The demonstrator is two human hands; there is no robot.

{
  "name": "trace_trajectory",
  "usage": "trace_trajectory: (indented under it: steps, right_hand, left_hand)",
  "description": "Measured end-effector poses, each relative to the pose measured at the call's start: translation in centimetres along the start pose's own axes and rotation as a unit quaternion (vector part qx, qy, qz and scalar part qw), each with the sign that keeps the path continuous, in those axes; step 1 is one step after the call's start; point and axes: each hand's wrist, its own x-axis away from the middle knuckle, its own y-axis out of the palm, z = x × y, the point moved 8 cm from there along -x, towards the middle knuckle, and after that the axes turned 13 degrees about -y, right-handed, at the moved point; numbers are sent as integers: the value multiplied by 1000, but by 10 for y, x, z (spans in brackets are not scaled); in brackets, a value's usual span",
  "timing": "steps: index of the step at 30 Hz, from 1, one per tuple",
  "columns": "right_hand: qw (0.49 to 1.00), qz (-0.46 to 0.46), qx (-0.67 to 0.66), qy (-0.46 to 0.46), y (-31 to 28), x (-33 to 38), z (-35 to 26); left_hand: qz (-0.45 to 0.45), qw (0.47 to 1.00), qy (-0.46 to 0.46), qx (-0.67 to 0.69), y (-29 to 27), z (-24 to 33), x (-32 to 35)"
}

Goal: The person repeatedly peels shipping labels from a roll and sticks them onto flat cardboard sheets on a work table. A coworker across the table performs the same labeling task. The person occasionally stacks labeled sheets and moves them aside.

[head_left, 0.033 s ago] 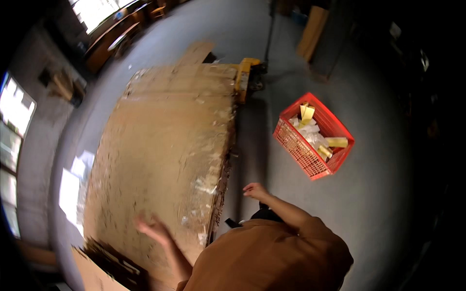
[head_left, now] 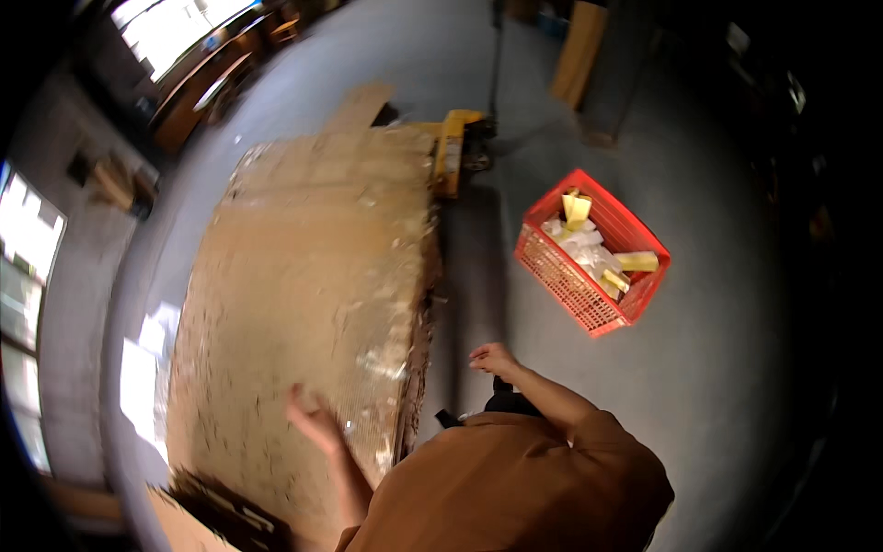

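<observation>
A big stack of worn, torn brown cardboard sheets [head_left: 285,248] lies to my left, its right edge ragged and patched with white scraps. My left hand [head_left: 315,421] hovers over the near part of the top sheet, blurred by motion; its fingers look apart and nothing shows in them. On the other side of the stack's edge, my right hand [head_left: 495,360] hangs in front of my body above the floor. Its fingers are loosely bent with small gaps between them, and I see no object there. Whether the left hand touches the cardboard is hard to judge.
A red plastic basket [head_left: 589,317] holding yellow and white scraps stands on the grey floor at right. A yellow pallet jack part [head_left: 450,152] shows at the stack's far end. Beyond it stands a tall brown board [head_left: 579,55]. Another cardboard piece [head_left: 179,520] lies at lower left.
My left hand has moved a little right and away from me over the cardboard. My right hand has barely moved. The whole view has shifted slightly.
</observation>
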Motion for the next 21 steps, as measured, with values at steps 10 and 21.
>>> trace_trajectory:
  steps: [10, 21]
  right_hand:
    - [973, 144, -178, -30, -213, -108, -72]
    - [971, 141, 188, -42, -433, -268, -160]
  left_hand:
    - [-647, 740, 131, -125, 328, 163, 117]
    - [-612, 754, 229, -64, 678, 304, -3]
